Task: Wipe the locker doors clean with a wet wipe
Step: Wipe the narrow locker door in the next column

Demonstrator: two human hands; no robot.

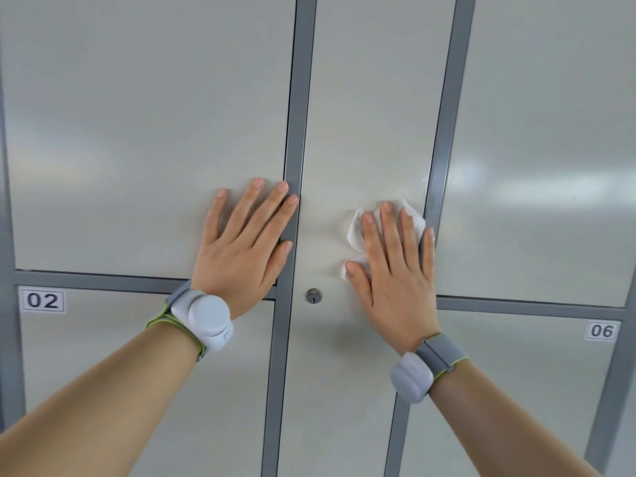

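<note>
A tall pale grey locker door (364, 98) fills the middle of the view, with a round keyhole lock (313, 295) low on its left side. My right hand (392, 266) lies flat on this door with straight fingers, pressing a crumpled white wet wipe (354, 232) against it near the door's right edge. The wipe shows above and to the left of the fingers. My left hand (246, 242) rests flat and open on the neighbouring left door (137, 132), its fingertips reaching the grey frame strip (296, 132).
Dark grey frame strips (444, 132) separate the doors. Lower doors carry labels 02 (42, 300) and 06 (602, 330). Another pale door (550, 132) lies to the right. Both wrists wear grey bands with white sensor units.
</note>
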